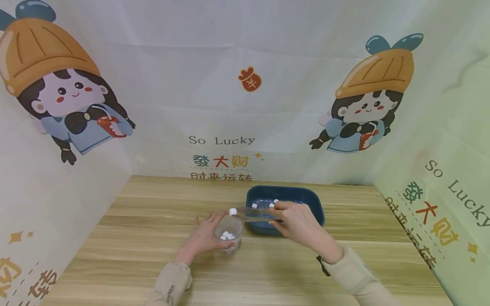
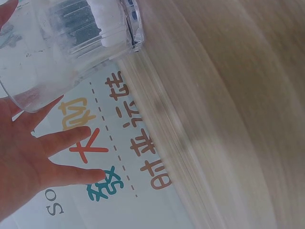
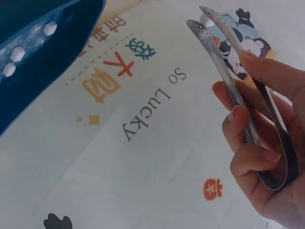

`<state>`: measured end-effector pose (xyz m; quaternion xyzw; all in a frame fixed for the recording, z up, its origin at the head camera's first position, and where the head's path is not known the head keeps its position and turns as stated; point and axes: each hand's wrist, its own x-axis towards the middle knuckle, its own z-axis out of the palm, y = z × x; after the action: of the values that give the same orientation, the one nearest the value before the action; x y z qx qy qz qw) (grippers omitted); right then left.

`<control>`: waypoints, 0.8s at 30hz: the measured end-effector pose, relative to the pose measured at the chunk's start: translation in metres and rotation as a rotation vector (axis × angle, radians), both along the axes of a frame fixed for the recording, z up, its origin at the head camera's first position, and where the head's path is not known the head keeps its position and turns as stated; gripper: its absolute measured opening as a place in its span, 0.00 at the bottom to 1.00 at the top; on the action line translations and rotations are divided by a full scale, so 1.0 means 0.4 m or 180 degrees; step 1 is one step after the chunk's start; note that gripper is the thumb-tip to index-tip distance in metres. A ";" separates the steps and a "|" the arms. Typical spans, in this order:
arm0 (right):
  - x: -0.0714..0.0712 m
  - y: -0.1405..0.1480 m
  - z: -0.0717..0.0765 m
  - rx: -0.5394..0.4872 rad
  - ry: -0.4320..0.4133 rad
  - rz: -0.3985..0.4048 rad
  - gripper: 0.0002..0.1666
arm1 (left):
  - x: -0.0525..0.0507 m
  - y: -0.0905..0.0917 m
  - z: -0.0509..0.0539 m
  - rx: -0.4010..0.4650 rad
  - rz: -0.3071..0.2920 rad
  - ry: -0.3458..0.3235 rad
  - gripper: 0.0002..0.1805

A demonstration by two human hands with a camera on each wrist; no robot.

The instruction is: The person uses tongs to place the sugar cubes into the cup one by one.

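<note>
With thumb and index finger my left hand [image 1: 203, 236] holds a clear glass [image 1: 233, 242] by its rim and side; the other fingers spread out beside it in the left wrist view. Several small white cubes [image 1: 227, 235] lie inside the glass. My right hand [image 1: 300, 221] grips metal tongs [image 1: 256, 214], fingers curled round both arms in the right wrist view. Between the perforated tong tips is one white cube [image 1: 233, 211], just above the glass's rim at its far side. Behind the tongs sits a dark blue tray [image 1: 317, 208] with several white cubes [image 3: 17, 54] in it.
Glass and tray stand close together on a wood-grain table [image 1: 153, 204]. A printed cloth [image 1: 172, 85] hangs along the table's back and both sides.
</note>
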<state>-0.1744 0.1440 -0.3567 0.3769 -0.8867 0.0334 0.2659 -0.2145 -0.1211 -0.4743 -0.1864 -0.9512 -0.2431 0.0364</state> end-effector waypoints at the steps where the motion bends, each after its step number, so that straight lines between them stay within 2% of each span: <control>1: 0.000 -0.002 -0.002 0.0011 -0.0015 0.0012 0.13 | 0.000 0.000 0.000 -0.0003 0.0002 -0.0004 0.52; 15: -0.001 -0.020 -0.029 0.0095 -0.0134 0.0091 0.13 | -0.001 0.000 0.000 -0.0056 0.0007 0.0009 0.52; 24: 0.001 -0.018 -0.027 0.0070 -0.0160 0.0089 0.13 | 0.000 0.000 -0.001 -0.0029 0.0027 -0.0031 0.52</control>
<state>-0.1739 0.1368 -0.3675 0.3912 -0.8880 0.0368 0.2388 -0.2145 -0.1209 -0.4748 -0.1813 -0.9533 -0.2395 0.0319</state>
